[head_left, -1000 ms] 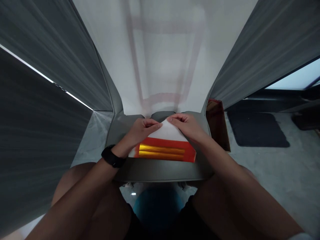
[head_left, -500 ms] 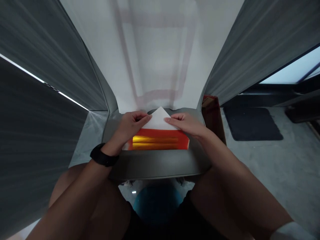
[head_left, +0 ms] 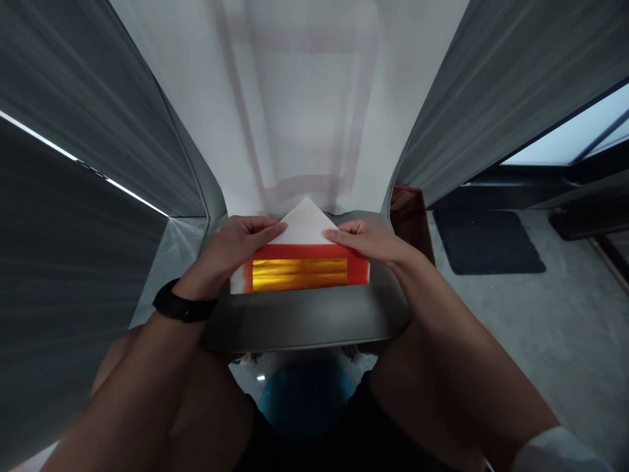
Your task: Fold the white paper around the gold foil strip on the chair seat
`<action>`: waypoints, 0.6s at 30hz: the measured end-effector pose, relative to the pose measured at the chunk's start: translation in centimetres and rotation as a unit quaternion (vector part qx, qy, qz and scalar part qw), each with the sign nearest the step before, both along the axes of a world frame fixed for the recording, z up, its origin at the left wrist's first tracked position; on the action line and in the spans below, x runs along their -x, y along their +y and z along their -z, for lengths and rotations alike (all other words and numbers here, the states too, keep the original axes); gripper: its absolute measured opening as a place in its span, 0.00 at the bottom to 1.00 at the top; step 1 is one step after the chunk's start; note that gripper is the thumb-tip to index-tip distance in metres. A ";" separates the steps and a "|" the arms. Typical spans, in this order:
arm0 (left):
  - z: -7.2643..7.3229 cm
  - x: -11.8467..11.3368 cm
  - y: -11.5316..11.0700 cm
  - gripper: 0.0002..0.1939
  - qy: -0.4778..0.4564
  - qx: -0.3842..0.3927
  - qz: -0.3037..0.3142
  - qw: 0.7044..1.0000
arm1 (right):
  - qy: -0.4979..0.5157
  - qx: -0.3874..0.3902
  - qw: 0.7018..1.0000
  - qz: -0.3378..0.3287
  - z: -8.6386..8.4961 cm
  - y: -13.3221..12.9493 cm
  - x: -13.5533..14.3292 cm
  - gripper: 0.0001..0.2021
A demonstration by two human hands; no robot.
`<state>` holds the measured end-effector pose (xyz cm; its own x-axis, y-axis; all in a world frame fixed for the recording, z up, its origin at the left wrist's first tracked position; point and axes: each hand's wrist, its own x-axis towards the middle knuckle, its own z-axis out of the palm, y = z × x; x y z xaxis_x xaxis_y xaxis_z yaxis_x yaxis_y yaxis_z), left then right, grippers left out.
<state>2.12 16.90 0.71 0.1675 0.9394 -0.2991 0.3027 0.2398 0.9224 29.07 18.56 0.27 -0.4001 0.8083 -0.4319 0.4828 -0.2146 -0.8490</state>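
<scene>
Between my hands is a folded sheet of paper (head_left: 307,226), white at its pointed top, with a red band and a shiny gold panel along its lower part. My left hand (head_left: 240,239) pinches its left slanted edge, thumb on top. On the right slanted edge, my right hand (head_left: 368,239) grips the sheet in the same way. The fingers behind the paper are partly hidden. A grey seat (head_left: 304,321) lies under the folded paper. Behind it, a large white sheet (head_left: 304,98) with faint purplish bands hangs down.
Grey curtains (head_left: 457,111) hang on both sides. A red-edged box (head_left: 413,219) stands right of the seat, and a dark mat (head_left: 486,242) lies on the floor beyond it. Below the seat's front edge, a blue round object (head_left: 304,393) shows between my legs.
The folded paper has tilted up, so more of its gold panel and white left corner shows. My left hand has moved slightly left and up with it.
</scene>
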 end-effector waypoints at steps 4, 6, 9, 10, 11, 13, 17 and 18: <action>-0.3 -0.6 -0.3 0.25 -0.050 0.022 -0.001 0.998 | -0.013 -0.014 1.000 -0.006 -1.0 0.2 -1.5 0.29; 0.1 -0.6 -0.3 0.26 -0.050 0.018 -0.006 0.999 | -0.015 -0.011 1.000 -0.013 -1.1 0.1 -2.0 0.29; 0.6 -0.3 -0.2 0.24 -0.030 0.017 -0.013 0.999 | -0.001 0.018 0.999 -0.050 -1.1 -0.1 -2.4 0.29; 0.6 -0.2 -0.2 0.24 -0.026 0.019 -0.014 0.999 | 0.003 0.026 0.998 -0.061 -1.1 -0.2 -2.5 0.29; 0.6 -0.1 -0.3 0.23 -0.026 0.021 -0.014 0.999 | 0.004 0.031 0.997 -0.070 -1.0 -0.3 -2.5 0.29; 0.4 -0.1 -0.3 0.22 -0.030 0.029 -0.008 0.999 | 0.001 0.035 0.996 -0.081 -1.0 -0.5 -2.7 0.29; 0.5 -0.4 -0.2 0.20 -0.021 0.052 -0.008 0.998 | -0.008 0.040 0.995 -0.087 -0.7 -0.7 -2.9 0.28; 0.7 -0.5 -0.1 0.19 -0.015 0.057 -0.015 0.998 | -0.015 0.038 0.996 -0.082 -0.4 -0.8 -2.9 0.28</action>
